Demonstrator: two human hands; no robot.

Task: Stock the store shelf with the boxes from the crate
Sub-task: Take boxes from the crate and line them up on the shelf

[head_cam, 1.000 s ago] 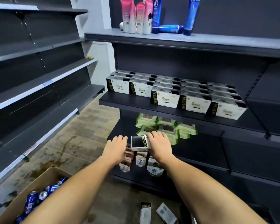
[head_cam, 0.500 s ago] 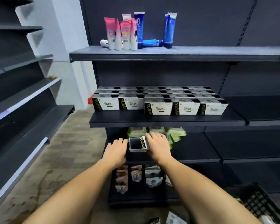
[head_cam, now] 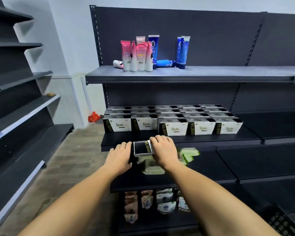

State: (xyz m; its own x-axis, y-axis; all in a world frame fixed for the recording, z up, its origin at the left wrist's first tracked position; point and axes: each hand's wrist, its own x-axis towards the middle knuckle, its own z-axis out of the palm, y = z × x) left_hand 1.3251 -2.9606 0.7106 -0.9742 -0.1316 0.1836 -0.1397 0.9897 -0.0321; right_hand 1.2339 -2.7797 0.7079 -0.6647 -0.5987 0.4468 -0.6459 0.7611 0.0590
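I hold a white box with a black "YUJIAO" end between both hands, just at the front edge of the dark middle shelf. My right hand grips it from the top and right side, fingers curled over it. My left hand presses flat against its left side with fairly straight fingers. Several matching boxes stand in rows on that shelf; the two front left ones sit further back, leaving a bare strip in front of them. A corner of the black crate shows at bottom right.
Pink and blue tubes stand on the upper shelf. Green packs lie on the shelf below the boxes, and pouches hang lower down. A second dark shelving unit runs along the left, with tiled floor between.
Both hands have lifted the box from the level of the green packs up to the front edge of the shelf with the boxes. My view has risen with them.
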